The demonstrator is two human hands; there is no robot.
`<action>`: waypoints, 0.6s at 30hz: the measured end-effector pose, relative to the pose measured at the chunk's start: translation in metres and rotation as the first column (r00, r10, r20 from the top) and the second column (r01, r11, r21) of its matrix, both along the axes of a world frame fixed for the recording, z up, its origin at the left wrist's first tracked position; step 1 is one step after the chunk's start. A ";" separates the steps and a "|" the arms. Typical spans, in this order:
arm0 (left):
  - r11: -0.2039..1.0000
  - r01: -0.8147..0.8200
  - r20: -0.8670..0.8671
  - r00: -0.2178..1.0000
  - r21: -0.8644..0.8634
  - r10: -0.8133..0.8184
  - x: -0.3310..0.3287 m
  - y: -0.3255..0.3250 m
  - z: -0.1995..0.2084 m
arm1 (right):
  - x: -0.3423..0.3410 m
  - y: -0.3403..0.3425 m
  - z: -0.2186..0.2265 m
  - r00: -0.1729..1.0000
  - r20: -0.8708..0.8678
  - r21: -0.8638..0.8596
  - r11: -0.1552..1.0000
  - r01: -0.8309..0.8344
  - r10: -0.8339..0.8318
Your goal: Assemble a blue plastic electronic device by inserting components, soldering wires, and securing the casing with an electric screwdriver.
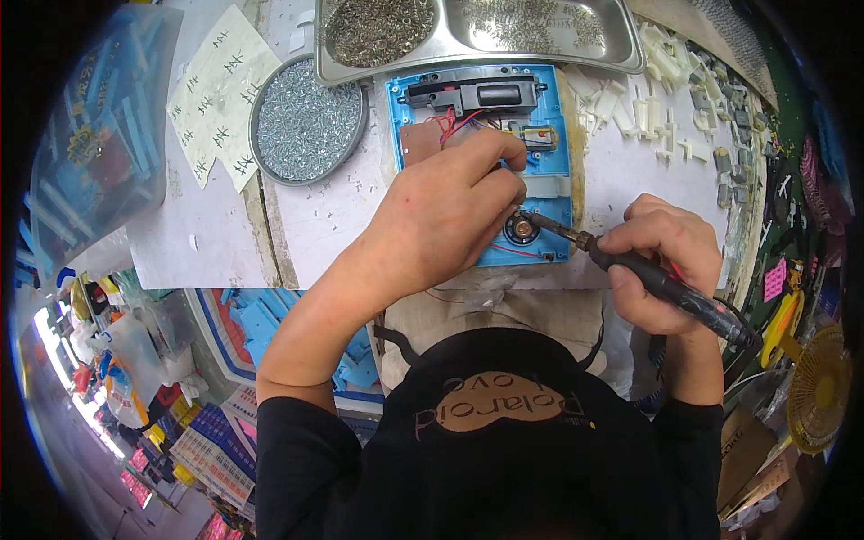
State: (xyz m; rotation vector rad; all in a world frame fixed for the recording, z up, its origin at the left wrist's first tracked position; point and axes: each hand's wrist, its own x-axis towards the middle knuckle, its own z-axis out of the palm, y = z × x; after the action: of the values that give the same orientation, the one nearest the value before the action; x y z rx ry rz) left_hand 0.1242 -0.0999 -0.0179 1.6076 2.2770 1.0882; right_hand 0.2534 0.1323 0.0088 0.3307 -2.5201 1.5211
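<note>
A blue plastic housing (pixel 555 211) lies on the worktable with its inside facing up. It holds a long black part (pixel 472 94), a brown board (pixel 418 144), thin red and blue wires (pixel 447 126) and a small round speaker (pixel 522 230). My left hand (pixel 450 202) reaches over the housing's middle, thumb and fingers pinched together beside the speaker; what they hold is hidden. My right hand (pixel 666 256) grips a black-handled soldering iron (pixel 655 283). Its tip points left and meets the upper edge of the speaker; whether it touches a contact I cannot tell.
A steel tray (pixel 443 36) of small metal parts stands behind the housing. Left are a round dish (pixel 363 121) of screws, a marked paper sheet (pixel 216 99) and a blue bag (pixel 108 135). White plastic parts (pixel 648 117) are scattered right, beyond which stands a yellow fan (pixel 817 389).
</note>
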 end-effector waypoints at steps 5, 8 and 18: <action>1.000 0.004 0.015 1.000 -0.003 -0.004 0.000 0.000 0.000 | -0.004 -0.001 0.003 1.000 0.011 0.022 1.000 -0.017 0.017; 1.000 0.006 0.011 1.000 0.001 -0.006 0.000 0.000 -0.001 | -0.002 0.002 0.004 1.000 0.004 0.027 1.000 -0.014 0.013; 1.000 0.003 0.009 1.000 -0.010 -0.003 -0.001 0.000 0.001 | 0.013 0.016 0.000 0.996 -0.077 -0.108 0.993 0.036 -0.044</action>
State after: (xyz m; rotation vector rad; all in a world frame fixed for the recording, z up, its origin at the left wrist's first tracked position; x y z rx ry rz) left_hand 0.1234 -0.1002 -0.0169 1.5985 2.2696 1.0797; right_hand 0.2661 0.1481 0.0092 0.3158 -2.3606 1.5880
